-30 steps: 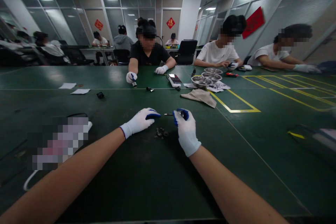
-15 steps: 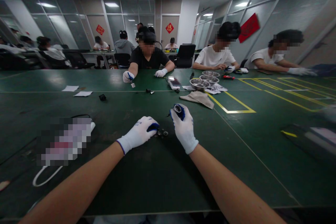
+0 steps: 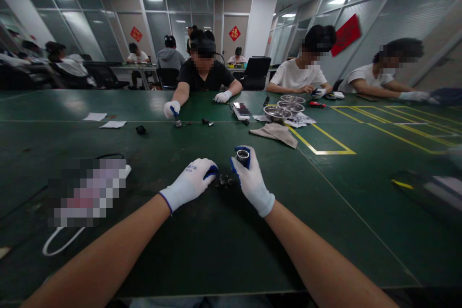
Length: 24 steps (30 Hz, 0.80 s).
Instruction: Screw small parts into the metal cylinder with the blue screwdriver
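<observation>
Your right hand (image 3: pixel 253 178) reaches in over the near edge of the desk (image 3: pixel 216 260), its fingers closed around a hollow metal cylinder (image 3: pixel 242 155) whose open end faces up. Your left hand (image 3: pixel 193 179) is back-up with knuckles bent, fingers curled at the left side of a cluster of small metal parts (image 3: pixel 226 181); the tips are hidden, so you cannot tell whether they pinch anything. The cluster lies on the desk between your hands.

Toward the far edge, beyond your right hand, a beige cloth (image 3: pixel 276 134) lies just in front of three steel bowls (image 3: pixel 277 113). Across from your left hand is a co-worker's gloved hand (image 3: pixel 172 109), with a small black part (image 3: pixel 141 130) nearby. A pixelated item (image 3: pixel 90 190), perhaps a device, sits beside your left forearm (image 3: pixel 111 240).

Between your forearms, the green top runs down to the near edge; yellow tape lines (image 3: pixel 335 153) mark the far right.
</observation>
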### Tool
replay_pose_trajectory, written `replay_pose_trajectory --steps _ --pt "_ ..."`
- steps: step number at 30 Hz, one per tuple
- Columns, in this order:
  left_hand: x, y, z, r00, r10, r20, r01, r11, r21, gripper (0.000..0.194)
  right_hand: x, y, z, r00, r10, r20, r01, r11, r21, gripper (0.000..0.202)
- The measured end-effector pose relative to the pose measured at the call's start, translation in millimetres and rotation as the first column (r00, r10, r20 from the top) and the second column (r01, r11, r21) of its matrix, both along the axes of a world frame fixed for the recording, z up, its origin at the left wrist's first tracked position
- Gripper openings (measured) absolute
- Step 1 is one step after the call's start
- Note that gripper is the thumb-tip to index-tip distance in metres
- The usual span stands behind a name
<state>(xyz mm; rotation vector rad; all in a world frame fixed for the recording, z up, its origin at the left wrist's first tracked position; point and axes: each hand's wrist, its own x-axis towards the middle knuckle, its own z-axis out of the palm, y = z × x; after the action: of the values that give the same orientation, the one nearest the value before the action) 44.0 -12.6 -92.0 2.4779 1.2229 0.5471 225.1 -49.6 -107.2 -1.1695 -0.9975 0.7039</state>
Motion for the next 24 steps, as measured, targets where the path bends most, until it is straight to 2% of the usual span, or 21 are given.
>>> replay_pose_trajectory --steps 3,6,9,13,16,20,24 --pt "-2.7 -3.7 9.8 0.976 0.046 0.213 -0.022 0.994 -0.112 0.020 -1.1 -5.6 5.4 0.990 0.027 0.140 -0.030 0.999 0.016 0.022" --pt "-3.8 -9.4 22.2 0.895 0.090 0.437 -0.012 0.984 -0.179 0.029 -3.6 -13.4 12.7 0.964 0.109 0.241 -0.123 0.991 0.045 0.015" --pt "-3.0 -17.5 32.6 0.841 0.099 0.531 0.026 0.974 -0.223 0.027 -7.3 -20.3 17.8 0.941 0.157 0.299 -0.187 0.980 0.073 0.012" --pt "-1.4 -29.6 41.5 0.823 0.046 0.567 0.102 0.968 -0.228 0.026 -10.8 -24.8 19.0 0.916 0.183 0.356 -0.236 0.965 0.112 0.009" --pt "-1.0 -36.0 46.6 0.851 -0.034 0.524 0.139 0.977 -0.163 0.022 -11.2 -24.6 16.4 0.882 0.180 0.436 -0.273 0.949 0.159 0.010" --pt "0.7 -40.2 51.3 0.890 -0.106 0.443 0.121 0.993 -0.006 0.011 -11.6 -22.7 12.1 0.841 0.202 0.501 -0.321 0.933 0.162 0.012" --pt "4.8 -42.8 50.7 0.908 -0.108 0.404 0.102 0.994 0.036 0.007 -14.7 -22.5 10.1 0.825 0.211 0.524 -0.347 0.922 0.174 0.013"
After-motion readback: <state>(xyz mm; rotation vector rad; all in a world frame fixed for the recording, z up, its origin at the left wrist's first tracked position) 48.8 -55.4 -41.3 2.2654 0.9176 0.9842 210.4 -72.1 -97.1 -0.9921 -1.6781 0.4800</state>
